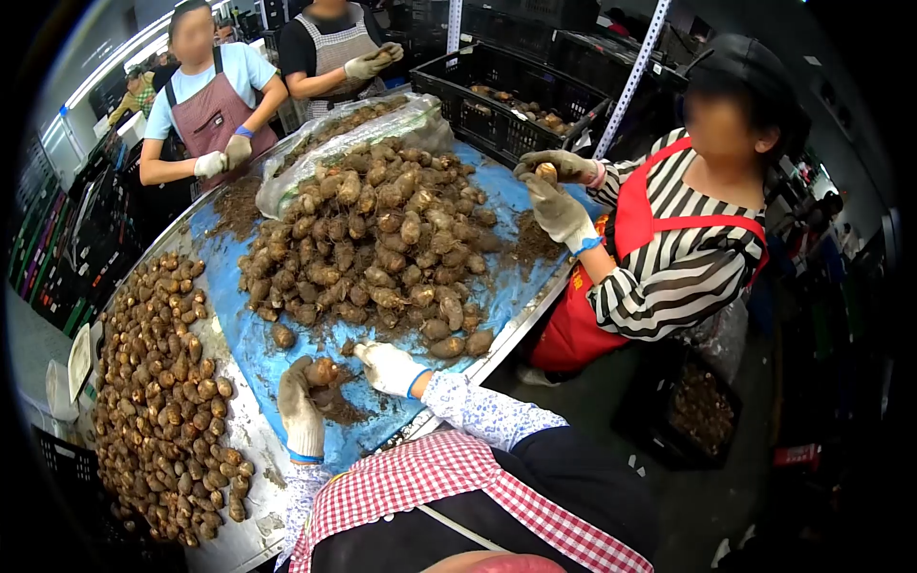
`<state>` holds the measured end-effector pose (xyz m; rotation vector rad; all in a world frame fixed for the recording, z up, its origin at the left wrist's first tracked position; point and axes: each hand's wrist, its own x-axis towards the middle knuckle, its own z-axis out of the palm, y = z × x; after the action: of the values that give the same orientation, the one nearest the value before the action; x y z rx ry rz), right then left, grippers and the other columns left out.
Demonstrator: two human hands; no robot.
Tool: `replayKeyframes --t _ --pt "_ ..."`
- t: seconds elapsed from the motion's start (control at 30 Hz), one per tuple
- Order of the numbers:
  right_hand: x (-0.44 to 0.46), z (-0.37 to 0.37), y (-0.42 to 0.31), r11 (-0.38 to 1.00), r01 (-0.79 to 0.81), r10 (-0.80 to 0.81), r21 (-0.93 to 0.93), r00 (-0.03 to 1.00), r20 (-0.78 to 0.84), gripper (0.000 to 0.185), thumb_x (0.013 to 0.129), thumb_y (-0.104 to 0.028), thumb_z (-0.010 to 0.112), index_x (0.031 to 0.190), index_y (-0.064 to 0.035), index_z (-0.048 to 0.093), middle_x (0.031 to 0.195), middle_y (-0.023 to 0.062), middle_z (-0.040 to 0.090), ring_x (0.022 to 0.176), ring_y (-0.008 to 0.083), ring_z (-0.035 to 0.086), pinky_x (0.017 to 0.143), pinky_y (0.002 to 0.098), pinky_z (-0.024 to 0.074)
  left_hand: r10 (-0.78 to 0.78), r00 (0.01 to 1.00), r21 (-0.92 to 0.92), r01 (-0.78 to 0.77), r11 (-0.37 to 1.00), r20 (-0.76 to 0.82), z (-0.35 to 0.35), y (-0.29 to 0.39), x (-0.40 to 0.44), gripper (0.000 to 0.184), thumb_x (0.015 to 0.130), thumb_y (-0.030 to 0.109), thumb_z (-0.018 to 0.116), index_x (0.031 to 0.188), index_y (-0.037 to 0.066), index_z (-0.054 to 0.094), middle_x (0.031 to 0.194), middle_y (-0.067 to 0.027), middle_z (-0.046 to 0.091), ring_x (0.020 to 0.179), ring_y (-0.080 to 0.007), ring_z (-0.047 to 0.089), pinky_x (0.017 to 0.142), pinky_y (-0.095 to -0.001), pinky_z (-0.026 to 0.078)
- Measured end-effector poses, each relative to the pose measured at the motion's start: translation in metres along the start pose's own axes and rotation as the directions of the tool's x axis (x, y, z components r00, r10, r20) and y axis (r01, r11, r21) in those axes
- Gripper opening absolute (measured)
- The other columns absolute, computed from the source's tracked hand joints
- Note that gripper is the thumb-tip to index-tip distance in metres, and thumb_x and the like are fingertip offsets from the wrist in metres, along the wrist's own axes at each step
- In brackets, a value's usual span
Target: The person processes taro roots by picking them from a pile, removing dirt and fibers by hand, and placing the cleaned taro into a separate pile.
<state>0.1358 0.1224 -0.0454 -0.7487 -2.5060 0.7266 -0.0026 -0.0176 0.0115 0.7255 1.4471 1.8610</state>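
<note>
My left hand [300, 413], in a soiled whitish glove, is closed around a brown taro [323, 371] near the table's front edge. My right hand [390, 370], also gloved, is just to the right of it with the fingers drawn together. A small dark bit shows at its fingertips; what it is, I cannot make out. Loose soil [339, 406] lies on the blue sheet [258, 358] between my hands. Beyond them rises a large heap of hairy, soil-covered taros [358, 234]. One single taro [283, 335] sits apart at the heap's near left.
Smoother taros [162, 401] cover the metal table's left side. A plastic sack [420, 124] lies behind the heap. A co-worker in a red apron [635, 229] holds a taro at right; two more people stand across the table. Black crates [497, 124] stand at the back.
</note>
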Motion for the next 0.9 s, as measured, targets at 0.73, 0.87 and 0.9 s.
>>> replayKeyframes --t 0.73,0.87,0.9 --pt "-0.002 -0.038 -0.042 0.545 -0.654 0.252 0.524 0.724 0.642 0.037 0.104 -0.033 0.044 0.123 -0.0018 0.054 0.107 0.0161 0.066 0.084 0.0214 0.060 0.079 0.0353 0.0503 -0.009 0.970 0.482 -0.113 0.869 0.244 -0.011 -0.026 0.004 0.031 0.104 0.021 0.047 0.118 -0.003 0.059 0.104 -0.0118 0.066 0.091 -0.0176 0.064 0.077 -0.0319 0.055" --pt "-0.005 0.032 -0.016 0.858 -0.259 0.170 0.444 0.958 0.231 0.045 0.102 -0.045 0.043 0.109 -0.0010 0.053 0.083 0.0215 0.065 0.058 0.0322 0.061 0.058 0.0415 0.0510 0.172 0.939 0.796 -0.344 0.498 0.298 0.009 -0.011 0.009 0.022 0.101 0.015 0.050 0.110 -0.001 0.062 0.095 -0.0088 0.067 0.078 -0.0197 0.063 0.065 -0.0334 0.049" --pt "-0.006 0.025 -0.022 0.901 -0.221 0.175 0.374 0.973 0.152 0.048 0.101 -0.047 0.045 0.104 0.0000 0.052 0.077 0.0229 0.063 0.061 0.0366 0.063 0.057 0.0453 0.0500 0.024 0.978 0.800 -0.182 0.571 0.206 0.015 -0.003 0.013 0.022 0.100 0.014 0.051 0.108 -0.003 0.061 0.089 -0.0088 0.067 0.071 -0.0192 0.061 0.062 -0.0326 0.047"
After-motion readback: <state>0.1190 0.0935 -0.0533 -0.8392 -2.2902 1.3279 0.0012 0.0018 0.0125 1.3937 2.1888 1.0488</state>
